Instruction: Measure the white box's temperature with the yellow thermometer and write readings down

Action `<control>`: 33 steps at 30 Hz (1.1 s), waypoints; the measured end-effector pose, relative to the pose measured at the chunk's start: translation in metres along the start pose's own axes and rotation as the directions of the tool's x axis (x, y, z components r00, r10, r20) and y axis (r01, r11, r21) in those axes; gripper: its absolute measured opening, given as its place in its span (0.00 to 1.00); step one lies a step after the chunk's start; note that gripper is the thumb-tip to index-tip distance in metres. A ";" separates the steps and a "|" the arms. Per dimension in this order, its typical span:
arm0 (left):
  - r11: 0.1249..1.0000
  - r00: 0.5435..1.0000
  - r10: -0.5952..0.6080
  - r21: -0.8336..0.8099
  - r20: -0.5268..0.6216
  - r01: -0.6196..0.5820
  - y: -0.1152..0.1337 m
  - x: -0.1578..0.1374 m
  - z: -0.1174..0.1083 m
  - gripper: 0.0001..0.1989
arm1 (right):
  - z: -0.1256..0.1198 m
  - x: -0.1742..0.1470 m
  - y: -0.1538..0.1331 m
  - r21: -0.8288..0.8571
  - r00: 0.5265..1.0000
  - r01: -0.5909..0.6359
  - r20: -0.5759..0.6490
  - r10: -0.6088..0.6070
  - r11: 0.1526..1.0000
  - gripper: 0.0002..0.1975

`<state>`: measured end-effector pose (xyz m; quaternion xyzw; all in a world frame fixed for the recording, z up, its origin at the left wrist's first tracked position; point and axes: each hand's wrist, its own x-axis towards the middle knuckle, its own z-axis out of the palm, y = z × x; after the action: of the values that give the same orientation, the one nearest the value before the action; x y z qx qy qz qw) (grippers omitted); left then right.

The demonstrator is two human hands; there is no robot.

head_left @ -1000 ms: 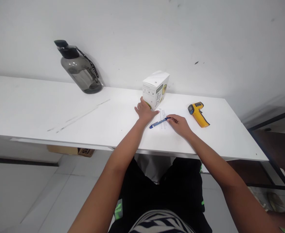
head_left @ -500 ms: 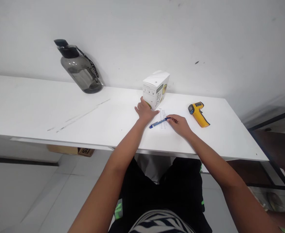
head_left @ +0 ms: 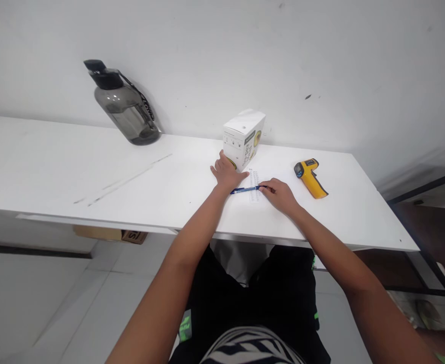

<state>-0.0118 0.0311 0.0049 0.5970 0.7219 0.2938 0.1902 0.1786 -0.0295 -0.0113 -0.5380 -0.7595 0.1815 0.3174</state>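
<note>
While left hand (head_left: pixel 227 173) lies flat, fingers released, on paper slip (head_left: pixel 254 186); right hand (head_left: pixel 280 194) pinches blue pen (head_left: pixel 245 190); print illegible.

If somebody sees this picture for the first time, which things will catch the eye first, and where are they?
At the middle of the white table, the right hand holds a blue pen over a small printed paper, while the left hand rests against a white box. To the right lies a yellow infrared thermometer. Far left, by the wall, stands a large dark water bottle.
</note>
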 end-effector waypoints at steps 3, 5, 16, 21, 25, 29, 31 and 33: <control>1.000 1.000 0.006 -0.007 0.003 -0.006 0.000 0.000 0.000 0.61 | 0.000 0.000 -0.001 -0.032 1.000 -0.009 0.017 0.010 0.999 0.12; 1.000 1.000 0.006 -0.005 0.003 -0.006 0.000 0.001 0.000 0.61 | -0.001 0.000 -0.003 -0.043 1.000 -0.008 0.021 0.009 0.999 0.12; 1.000 1.000 -0.003 0.005 -0.003 0.003 0.000 0.001 0.001 0.61 | -0.002 0.000 -0.007 -0.066 0.996 -0.078 -0.038 0.075 0.995 0.12; 1.000 1.000 -0.002 0.012 -0.014 0.003 0.001 0.001 0.001 0.61 | -0.001 0.001 -0.006 -0.052 0.991 -0.127 -0.043 0.124 0.991 0.12; 1.000 1.000 -0.001 0.005 -0.007 0.001 0.000 0.001 0.001 0.61 | -0.001 0.001 -0.006 -0.029 0.987 -0.156 -0.037 0.155 0.987 0.12; 1.000 1.000 0.005 0.007 -0.007 -0.005 0.000 0.001 0.002 0.61 | -0.002 0.000 -0.006 0.018 0.984 -0.178 -0.027 0.178 0.984 0.10; 1.000 1.000 0.012 0.009 -0.015 -0.012 -0.001 0.002 0.002 0.61 | -0.002 0.000 -0.007 0.023 0.984 -0.174 -0.017 0.175 0.984 0.08; 1.000 1.000 0.018 0.009 -0.022 -0.018 -0.002 0.002 0.003 0.61 | -0.002 0.000 -0.007 0.019 0.986 -0.167 -0.009 0.167 0.986 0.07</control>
<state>-0.0116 0.0335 0.0016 0.6010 0.7198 0.2992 0.1769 0.1752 -0.0323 -0.0056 -0.5978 -0.7082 0.2116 0.3102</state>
